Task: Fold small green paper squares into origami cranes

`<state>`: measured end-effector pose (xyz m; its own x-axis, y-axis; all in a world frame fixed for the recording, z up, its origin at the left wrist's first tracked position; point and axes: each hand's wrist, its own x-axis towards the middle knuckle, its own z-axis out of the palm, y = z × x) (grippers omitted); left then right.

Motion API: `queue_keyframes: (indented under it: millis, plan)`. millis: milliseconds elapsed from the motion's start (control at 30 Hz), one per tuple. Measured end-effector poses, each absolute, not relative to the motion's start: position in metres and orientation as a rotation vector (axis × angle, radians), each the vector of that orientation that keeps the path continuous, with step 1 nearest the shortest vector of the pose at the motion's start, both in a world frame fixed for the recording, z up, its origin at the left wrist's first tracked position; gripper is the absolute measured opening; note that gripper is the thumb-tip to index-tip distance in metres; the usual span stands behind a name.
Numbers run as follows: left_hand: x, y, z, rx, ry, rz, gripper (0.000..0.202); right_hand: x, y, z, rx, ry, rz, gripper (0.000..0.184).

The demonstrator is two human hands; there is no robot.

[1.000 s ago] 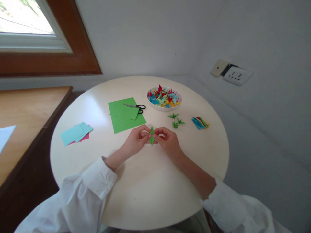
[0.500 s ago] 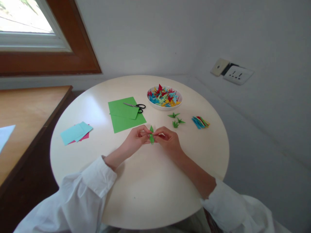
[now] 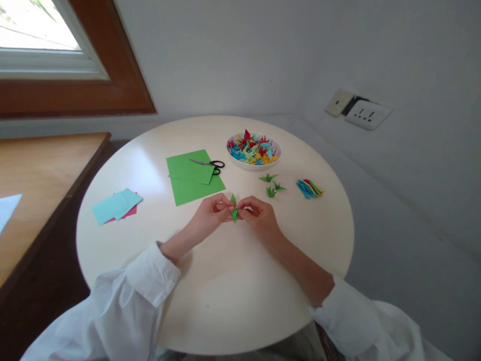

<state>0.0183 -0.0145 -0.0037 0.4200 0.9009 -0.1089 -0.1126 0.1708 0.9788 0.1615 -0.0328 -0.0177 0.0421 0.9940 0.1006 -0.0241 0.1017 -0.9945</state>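
Between my two hands is a small green paper crane (image 3: 235, 214), its pointed tips showing above and below the fingers. My left hand (image 3: 213, 210) pinches it from the left, thumb against fingertips. From the right, my right hand (image 3: 259, 214) grips it the same way. The fingers partly cover the crane's middle. Several finished green paper cranes (image 3: 270, 191) lie just beyond my right hand. Green paper sheets (image 3: 191, 188) rest beyond my left hand, with black-handled scissors (image 3: 217, 164) on top of them.
A white bowl (image 3: 254, 166) full of colourful paper cranes stands at the back of the round white table (image 3: 225, 301). Folded paper strips (image 3: 309, 189) lie at the right. Light blue paper pieces (image 3: 112, 206) over pink ones are at the left. A wooden desk (image 3: 45, 170) stands beyond the left edge.
The green paper crane has turned slightly between my fingertips, its upper tip leaning a little more left. Both hands otherwise keep nearly the same place.
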Motion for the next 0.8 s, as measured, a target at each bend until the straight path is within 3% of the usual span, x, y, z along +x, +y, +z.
queue_keyframes:
  millis: [200,467,800]
  plan:
    - [0.0171,-0.0131,-0.0059,1.248,0.839,0.847,0.029,0.1610,-0.0317,-0.0185,-1.123,-1.186,1.147,0.004]
    - [0.0176,-0.0157,0.0021,1.319,0.835,0.884,0.023,0.1601,-0.0303,-0.0208,-1.164,-1.137,1.128,0.021]
    - [0.0184,-0.0157,0.0004,1.398,0.845,0.949,0.021,0.1615,-0.0301,-0.0219,-1.170,-1.198,1.114,0.016]
